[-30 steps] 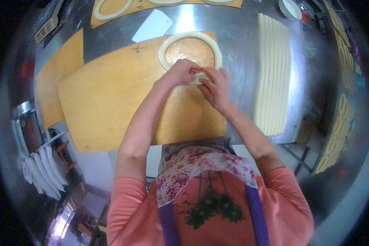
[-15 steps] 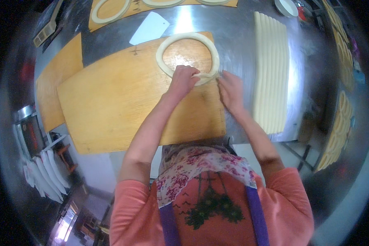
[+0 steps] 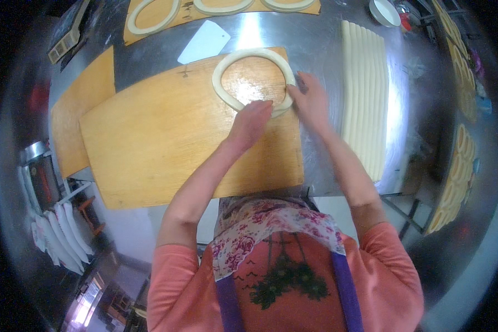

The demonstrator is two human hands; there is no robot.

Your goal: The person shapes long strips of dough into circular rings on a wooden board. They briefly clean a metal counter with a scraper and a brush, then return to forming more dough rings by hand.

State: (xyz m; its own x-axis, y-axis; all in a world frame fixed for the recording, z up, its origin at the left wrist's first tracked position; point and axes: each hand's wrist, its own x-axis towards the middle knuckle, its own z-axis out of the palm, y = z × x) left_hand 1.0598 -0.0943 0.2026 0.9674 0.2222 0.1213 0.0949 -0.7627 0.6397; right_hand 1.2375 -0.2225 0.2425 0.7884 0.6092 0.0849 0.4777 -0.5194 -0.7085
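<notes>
An oval pale dough ring (image 3: 222, 72) lies near the far right corner of a wooden board (image 3: 149, 144). The fingers of my left hand (image 3: 252, 122) are closed over the ring's near section, covering part of it. At the ring's right side, my right hand (image 3: 311, 102) has its thumb against the dough and its bent fingers apart, just beyond the board's edge. Long parallel dough strips (image 3: 362, 99) lie side by side on the steel table (image 3: 315, 44) to the right.
A board (image 3: 182, 22) with several dough rings runs along the back, near a white scraper (image 3: 203, 40). Another board (image 3: 66, 122) is on the left. A white bowl (image 3: 384, 11) stands back right. Trays of shaped dough (image 3: 451, 182) line the far right; white cloths (image 3: 61, 235) hang lower left.
My right hand has moved up along the ring's right side. My left hand has shifted lower and slightly right, still on the near part of the ring.
</notes>
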